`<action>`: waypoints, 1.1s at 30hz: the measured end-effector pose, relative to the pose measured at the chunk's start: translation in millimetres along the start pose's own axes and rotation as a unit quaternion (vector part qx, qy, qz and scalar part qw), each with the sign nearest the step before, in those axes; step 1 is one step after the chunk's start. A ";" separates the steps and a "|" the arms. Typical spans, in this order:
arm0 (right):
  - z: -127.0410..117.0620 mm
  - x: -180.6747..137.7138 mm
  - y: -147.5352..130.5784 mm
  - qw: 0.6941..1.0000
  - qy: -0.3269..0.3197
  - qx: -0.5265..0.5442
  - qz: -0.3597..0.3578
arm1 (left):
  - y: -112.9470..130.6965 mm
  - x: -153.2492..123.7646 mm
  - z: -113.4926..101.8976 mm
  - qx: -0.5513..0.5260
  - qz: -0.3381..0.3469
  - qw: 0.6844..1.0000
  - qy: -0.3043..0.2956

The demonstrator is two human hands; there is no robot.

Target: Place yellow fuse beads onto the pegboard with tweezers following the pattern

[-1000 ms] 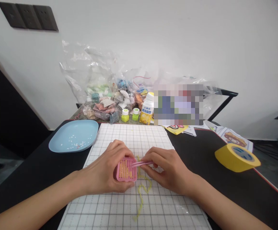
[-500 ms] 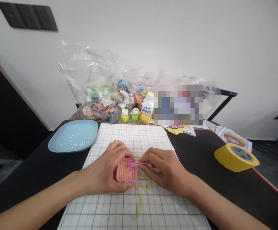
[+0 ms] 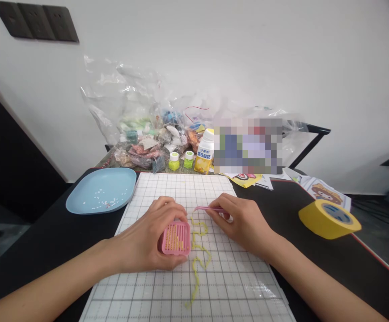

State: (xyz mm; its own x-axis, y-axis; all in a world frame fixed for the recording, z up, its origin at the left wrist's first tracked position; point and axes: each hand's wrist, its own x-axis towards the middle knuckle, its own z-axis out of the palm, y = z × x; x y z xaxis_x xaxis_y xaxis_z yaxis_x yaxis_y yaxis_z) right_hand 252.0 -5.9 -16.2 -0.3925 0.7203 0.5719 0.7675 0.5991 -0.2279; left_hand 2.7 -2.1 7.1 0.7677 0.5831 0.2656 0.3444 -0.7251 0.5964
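My left hand (image 3: 162,235) is closed round a small pink slotted tray (image 3: 176,238), fingers at its top edge and thumb at its lower edge. Yellow beads sit in several of the slots, mostly on the left side. My right hand (image 3: 236,219) pinches pink curved-tip tweezers (image 3: 211,209), which point left, above and apart from the tray. Whether the tips carry a bead is too small to tell. A wavy yellow-green line of beads (image 3: 196,281) lies on the white gridded board (image 3: 147,295), just right of the tray.
A blue plate (image 3: 80,192) with small white pieces lies at the left. Two little jars of yellow-green beads (image 3: 174,162), a yogurt bottle (image 3: 204,154) and bagged beads (image 3: 144,154) stand behind the board. A yellow tape roll (image 3: 325,221) is at the right, near printed cards (image 3: 325,192).
My right hand has drawn the tweezers out of the tray, up and to the right. More of the bead line shows. My left hand still holds the tray in nearly the same place.
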 end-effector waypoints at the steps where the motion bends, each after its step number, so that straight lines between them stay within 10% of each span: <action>1: 0.8 -0.5 -0.1 1.000 -0.002 0.000 0.001 | 0.3 0.0 -0.3 0.000 0.000 1.000 -0.004; 33: 0.5 0.5 -5.0 0.999 0.025 0.041 -0.019 | -0.8 0.1 -3.0 0.003 -0.014 0.999 -0.052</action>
State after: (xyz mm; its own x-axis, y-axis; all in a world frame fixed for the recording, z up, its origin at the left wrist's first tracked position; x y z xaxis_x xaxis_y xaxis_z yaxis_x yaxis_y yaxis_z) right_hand 247.7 -8.4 -15.1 -0.3931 0.6794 0.6196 0.7076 0.6538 -0.2679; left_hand 0.8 -0.3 8.9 0.8099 0.5618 0.1687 0.3691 -0.7116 0.5978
